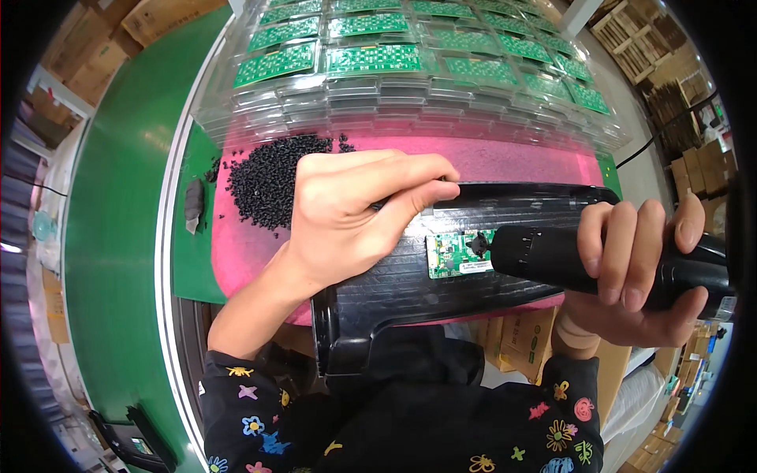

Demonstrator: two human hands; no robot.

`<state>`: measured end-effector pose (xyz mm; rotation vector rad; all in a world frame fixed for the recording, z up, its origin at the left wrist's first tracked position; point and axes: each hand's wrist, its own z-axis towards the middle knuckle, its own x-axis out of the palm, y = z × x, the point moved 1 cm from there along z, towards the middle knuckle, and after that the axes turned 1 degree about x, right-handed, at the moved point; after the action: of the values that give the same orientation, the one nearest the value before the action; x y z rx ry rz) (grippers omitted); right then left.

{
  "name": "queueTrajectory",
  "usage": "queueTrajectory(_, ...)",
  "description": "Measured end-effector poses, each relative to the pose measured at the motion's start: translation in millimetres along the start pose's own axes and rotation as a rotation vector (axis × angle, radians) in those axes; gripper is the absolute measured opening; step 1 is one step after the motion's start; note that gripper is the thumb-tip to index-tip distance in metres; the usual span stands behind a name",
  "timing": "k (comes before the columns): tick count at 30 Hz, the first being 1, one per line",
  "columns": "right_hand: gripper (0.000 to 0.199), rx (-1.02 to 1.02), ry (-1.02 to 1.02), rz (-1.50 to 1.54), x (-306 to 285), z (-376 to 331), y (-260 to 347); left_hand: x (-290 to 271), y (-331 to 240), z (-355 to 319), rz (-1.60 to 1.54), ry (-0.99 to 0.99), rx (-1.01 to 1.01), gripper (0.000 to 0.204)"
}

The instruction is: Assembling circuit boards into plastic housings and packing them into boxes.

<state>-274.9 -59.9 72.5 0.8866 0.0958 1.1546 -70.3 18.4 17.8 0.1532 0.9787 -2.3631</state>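
Stacked clear plastic trays [410, 110] across the far side of the bench, each pocket holding a green circuit board [372, 59]; several layers deep, lower ones hard to count. In front of the trays a pink foam mat [236, 252] on the green table [118, 229], with a loose heap of small black screws [268, 177] on its far left part, not in any dish. Left of the mat a grey lump [193, 206], possibly a rag or putty, too blurred to say. Black ribbed plastic housing [441, 276] lying flat on the mat, long edge left to right, near end overhanging toward the body. Left hand [347, 221] resting on top of the housing, fingers curled together, thumb and forefinger pinched at the far edge [441, 188], maybe on a screw, too small to tell. Right hand [631, 272] wrapped fully around a black electric screwdriver [552, 256], fingers closed tight on the barrel, tool held roughly level pointing left. Tip touching a small green board [457, 254] seated on the housing's middle, white label on its lower edge. Cardboard boxes [694, 181] at right, more at upper left.
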Motion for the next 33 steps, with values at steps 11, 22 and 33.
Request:
queueTrajectory(11,0.032,-0.148,-0.039,0.033,1.8,3.5,0.7,14.4,7.2,-11.3,-0.143,0.289,-0.153,0.011)
queueTrajectory(22,0.038,-0.156,0.035,0.015,-8.7,-5.2,-7.3,19.9,8.5,-14.1,-0.15,0.411,-0.062,0.015)
queueTrajectory(33,0.038,-0.183,0.123,0.038,-26.8,-9.1,-0.7,25.1,9.9,-13.6,-0.181,0.566,-0.155,0.014)
